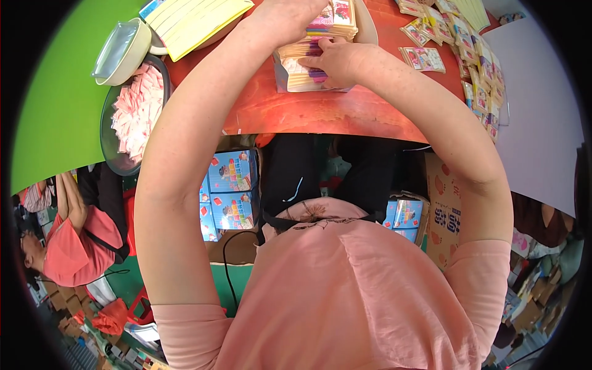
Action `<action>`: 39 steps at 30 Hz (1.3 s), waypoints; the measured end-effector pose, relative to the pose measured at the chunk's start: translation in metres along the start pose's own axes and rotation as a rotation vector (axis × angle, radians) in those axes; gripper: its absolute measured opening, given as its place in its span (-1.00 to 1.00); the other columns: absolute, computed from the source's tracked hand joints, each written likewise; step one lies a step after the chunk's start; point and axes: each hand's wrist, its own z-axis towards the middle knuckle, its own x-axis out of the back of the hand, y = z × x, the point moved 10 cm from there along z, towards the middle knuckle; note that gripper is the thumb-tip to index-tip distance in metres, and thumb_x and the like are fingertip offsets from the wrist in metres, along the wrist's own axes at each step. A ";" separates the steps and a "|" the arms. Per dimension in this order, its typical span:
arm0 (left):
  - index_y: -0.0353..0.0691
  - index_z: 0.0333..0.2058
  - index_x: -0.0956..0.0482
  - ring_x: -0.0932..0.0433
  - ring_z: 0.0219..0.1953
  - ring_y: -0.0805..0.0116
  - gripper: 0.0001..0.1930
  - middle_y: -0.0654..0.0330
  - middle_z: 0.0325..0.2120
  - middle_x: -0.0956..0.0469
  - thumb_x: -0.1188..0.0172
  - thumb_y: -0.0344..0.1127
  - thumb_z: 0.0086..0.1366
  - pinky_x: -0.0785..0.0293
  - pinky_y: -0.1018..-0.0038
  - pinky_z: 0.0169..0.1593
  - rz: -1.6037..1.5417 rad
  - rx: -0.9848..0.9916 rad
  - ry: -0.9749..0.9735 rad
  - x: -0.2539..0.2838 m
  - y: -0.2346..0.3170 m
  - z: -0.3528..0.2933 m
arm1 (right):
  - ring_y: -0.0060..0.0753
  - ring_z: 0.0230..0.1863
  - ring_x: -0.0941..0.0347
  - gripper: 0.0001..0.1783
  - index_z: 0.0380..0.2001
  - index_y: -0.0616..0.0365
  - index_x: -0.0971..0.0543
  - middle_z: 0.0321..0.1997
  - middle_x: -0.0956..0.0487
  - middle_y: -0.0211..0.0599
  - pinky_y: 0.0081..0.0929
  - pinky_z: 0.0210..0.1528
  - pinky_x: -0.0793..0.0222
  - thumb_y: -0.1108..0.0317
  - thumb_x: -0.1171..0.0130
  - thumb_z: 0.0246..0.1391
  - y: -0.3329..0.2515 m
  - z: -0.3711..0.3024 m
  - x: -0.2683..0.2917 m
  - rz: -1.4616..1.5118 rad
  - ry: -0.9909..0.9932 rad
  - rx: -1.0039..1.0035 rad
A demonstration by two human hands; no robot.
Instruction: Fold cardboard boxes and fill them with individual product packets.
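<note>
An open carton (282,81) on the red tabletop holds a tight row of small flat packets (302,49) standing on edge. My right hand (345,60) rests on these packets with its fingers stretched apart. My left hand (287,21) reaches over the carton's far left side, at the top edge of the view. Its fingertips are beside a pile of printed packets (336,24) at the far end of the carton. The left fingers are partly cut off, so their grip is hidden.
Many printed packets (487,68) lie in rows at the right. On the left are a dark basin (110,132) of pink sachets (139,114), a cream container (126,61) and yellow sheets (191,24). Blue boxes (231,172) sit below the table. Another person (83,246) is at far left.
</note>
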 end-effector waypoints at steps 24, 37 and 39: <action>-0.21 -0.15 -0.54 -0.63 -0.14 0.00 -0.45 0.02 -0.28 -0.60 -0.57 -0.23 -0.15 -0.55 0.10 -0.08 0.279 0.181 -0.348 -0.021 -0.004 0.011 | 0.04 -0.15 -0.65 -0.59 0.07 0.26 -0.47 -0.15 -0.60 0.12 -0.27 -0.19 -0.61 0.38 -0.16 0.16 -0.047 -0.006 -0.010 -0.170 0.540 -0.283; -0.23 -0.10 -0.49 -0.61 -0.14 -0.03 -0.43 -0.03 -0.23 -0.56 -0.51 -0.31 -0.13 -0.57 0.13 -0.08 0.297 0.246 -0.474 -0.040 -0.001 0.015 | 0.22 -0.01 -0.55 -0.68 -0.11 0.32 -0.53 -0.12 -0.56 0.19 -0.17 0.01 -0.59 0.34 -0.15 0.12 -0.052 -0.033 -0.014 -0.078 0.721 -0.309; -0.22 -0.10 -0.44 -0.60 -0.18 -0.05 -0.47 -0.03 -0.27 -0.52 -0.44 -0.41 -0.10 -0.57 0.13 -0.11 0.246 0.164 -0.384 -0.047 -0.004 0.013 | 0.19 0.11 -0.47 -0.68 -0.10 0.33 -0.52 -0.12 -0.53 0.19 -0.13 0.15 -0.50 0.39 -0.09 0.10 -0.062 -0.046 -0.016 -0.066 0.773 -0.229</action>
